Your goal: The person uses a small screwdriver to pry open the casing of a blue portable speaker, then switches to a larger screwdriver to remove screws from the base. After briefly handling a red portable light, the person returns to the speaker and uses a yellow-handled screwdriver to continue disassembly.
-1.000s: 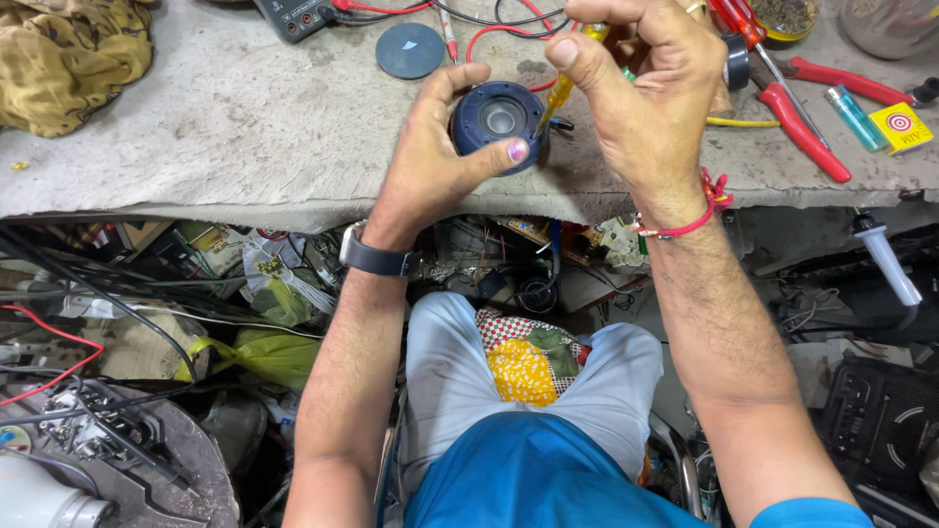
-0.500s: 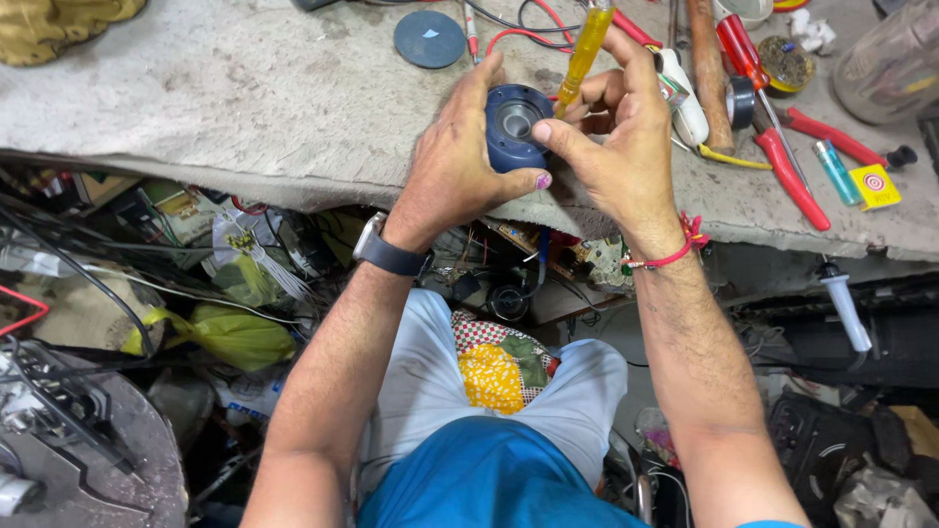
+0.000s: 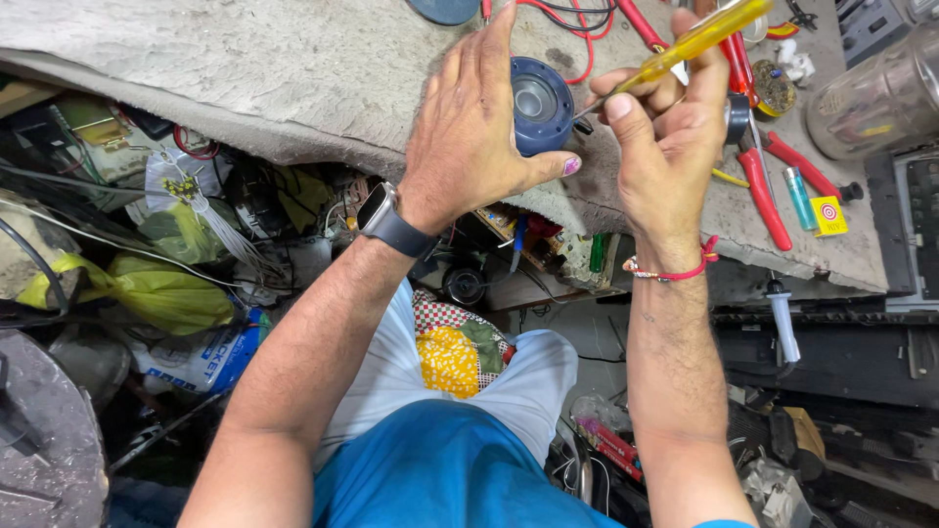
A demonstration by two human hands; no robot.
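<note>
My left hand [image 3: 479,137] grips a round dark-blue motor-like part [image 3: 541,106] with a shiny metal centre, holding it above the edge of the grey workbench [image 3: 245,68]. My right hand [image 3: 665,147] holds a screwdriver with a yellow see-through handle [image 3: 699,41]. Its metal tip touches the right side of the blue part. A dark smartwatch sits on my left wrist and a red thread bracelet on my right wrist.
Red-handled pliers [image 3: 768,181], red wires [image 3: 577,20], a small green-blue lighter [image 3: 799,196] and a clear jar [image 3: 875,98] lie on the bench at the right. A blue disc [image 3: 445,10] lies at the top. Cluttered bags, wires and parts fill the space under the bench.
The view has drawn closer and swung left. The blue part now faces right and the screwdriver tip rests against its side; both hands keep their hold.
</note>
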